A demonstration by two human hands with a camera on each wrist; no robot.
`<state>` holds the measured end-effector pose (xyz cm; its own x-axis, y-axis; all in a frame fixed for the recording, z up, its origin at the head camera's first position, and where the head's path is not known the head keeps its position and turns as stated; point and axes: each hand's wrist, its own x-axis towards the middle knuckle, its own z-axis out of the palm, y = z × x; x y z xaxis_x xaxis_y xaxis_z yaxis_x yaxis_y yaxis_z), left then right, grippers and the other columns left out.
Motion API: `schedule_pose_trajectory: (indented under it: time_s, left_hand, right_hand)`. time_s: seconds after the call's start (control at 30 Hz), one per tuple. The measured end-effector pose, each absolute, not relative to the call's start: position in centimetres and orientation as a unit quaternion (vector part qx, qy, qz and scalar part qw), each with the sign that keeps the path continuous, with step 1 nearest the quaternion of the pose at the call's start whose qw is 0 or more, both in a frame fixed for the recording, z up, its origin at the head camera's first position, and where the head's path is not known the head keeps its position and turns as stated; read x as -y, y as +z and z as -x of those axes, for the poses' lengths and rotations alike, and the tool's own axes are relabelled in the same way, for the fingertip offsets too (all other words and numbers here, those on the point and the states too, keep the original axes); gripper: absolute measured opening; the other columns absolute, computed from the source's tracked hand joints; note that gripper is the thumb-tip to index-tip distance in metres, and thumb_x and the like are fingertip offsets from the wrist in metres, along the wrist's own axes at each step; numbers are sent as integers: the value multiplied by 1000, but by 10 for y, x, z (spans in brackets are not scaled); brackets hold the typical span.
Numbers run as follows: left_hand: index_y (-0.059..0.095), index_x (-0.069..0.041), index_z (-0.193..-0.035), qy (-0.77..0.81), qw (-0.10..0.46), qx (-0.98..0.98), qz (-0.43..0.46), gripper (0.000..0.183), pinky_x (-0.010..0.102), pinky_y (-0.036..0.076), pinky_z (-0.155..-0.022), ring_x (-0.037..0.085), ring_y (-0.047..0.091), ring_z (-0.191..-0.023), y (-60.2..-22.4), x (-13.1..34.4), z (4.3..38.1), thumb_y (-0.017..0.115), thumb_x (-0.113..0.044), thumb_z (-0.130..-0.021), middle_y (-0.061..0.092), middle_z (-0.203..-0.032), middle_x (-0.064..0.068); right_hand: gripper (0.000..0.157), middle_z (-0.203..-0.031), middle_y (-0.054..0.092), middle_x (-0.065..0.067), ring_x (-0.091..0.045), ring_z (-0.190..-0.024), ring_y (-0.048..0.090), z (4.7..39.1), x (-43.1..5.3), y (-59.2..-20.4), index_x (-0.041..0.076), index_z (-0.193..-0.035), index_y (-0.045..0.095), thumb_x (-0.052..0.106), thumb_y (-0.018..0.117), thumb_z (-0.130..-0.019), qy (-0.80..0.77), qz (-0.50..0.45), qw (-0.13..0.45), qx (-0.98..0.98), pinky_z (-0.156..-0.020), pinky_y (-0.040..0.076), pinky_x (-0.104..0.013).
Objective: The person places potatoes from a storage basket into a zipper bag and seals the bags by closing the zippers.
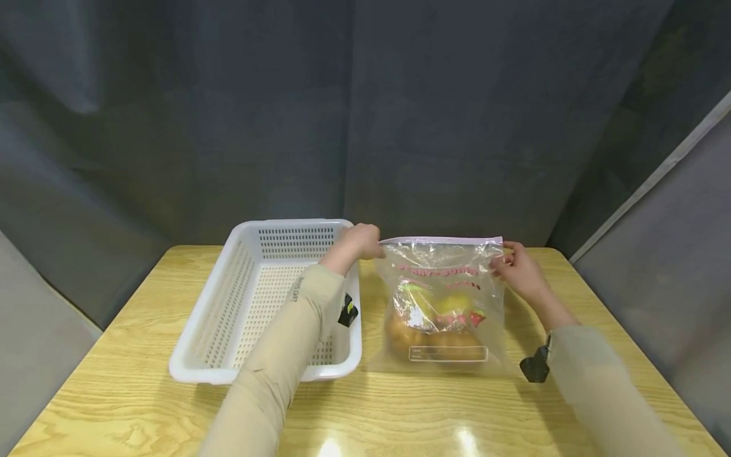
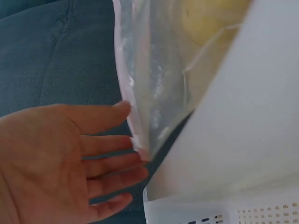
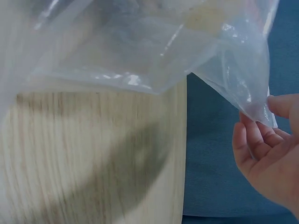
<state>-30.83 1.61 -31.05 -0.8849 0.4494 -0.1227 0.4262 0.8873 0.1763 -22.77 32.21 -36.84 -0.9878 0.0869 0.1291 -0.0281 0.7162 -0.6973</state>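
A clear zip bag (image 1: 400,289) with a pale pink zip strip stands upright on the table, printed in red with a white label box. Round orange-brown things (image 1: 451,346) and something yellow show through the plastic; their exact kind is unclear. My left hand (image 1: 362,241) pinches the bag's upper left corner between thumb and fingers. At the upper right corner, my right hand (image 1: 522,273) pinches the other end of the strip. In the left wrist view, the thumb lies on the strip of the bag (image 2: 159,84). The right wrist view shows the bag's corner (image 3: 250,100) between thumb and fingers.
A white perforated plastic basket (image 1: 188,330) stands left of the bag, its right side under my left forearm. The wooden table (image 1: 411,412) ends just behind the bag, with a dark curtain (image 1: 445,127) beyond. Grey panels flank the table on both sides.
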Motion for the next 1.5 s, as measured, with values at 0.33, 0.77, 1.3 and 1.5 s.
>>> schedule_pose_trajectory:
  time_s: [0.33,0.77,1.3,1.5]
  left_hand:
    - [56,-8,-118,33,145,-961,-235,51,43,35,-99,27,49,-116,-312,-18,302,64,-39,-79,55,-126,8]
    - [50,-13,-129,-42,107,-940,-320,59,43,33,-99,25,45,-121,-281,-28,255,62,-44,-81,48,-133,5]
    - [63,-16,-95,-134,128,-909,-373,21,34,45,-82,14,57,-88,-298,-38,200,61,-34,-83,64,-94,-3]
    - [61,-15,-111,-110,22,-918,-380,37,29,46,-83,15,57,-94,-310,-27,151,61,-40,-83,61,-106,0]
  right_hand:
    - [55,-105,51,-30,-35,-89,57,233,-320,-383,-13,-135,20,21,41,-96,365,24,49,930,-67,47,-31]
    - [57,-129,31,-36,-50,-112,39,218,-307,-369,-13,-130,33,24,52,-90,256,-12,103,961,-90,35,-59]
    - [58,-138,34,-26,-46,-123,33,145,-265,-368,-1,-134,40,33,56,-89,184,-142,102,967,-96,28,-61]
    - [60,-137,33,-27,-47,-123,32,122,-275,-379,-3,-133,38,36,54,-90,218,-109,88,966,-94,29,-62]
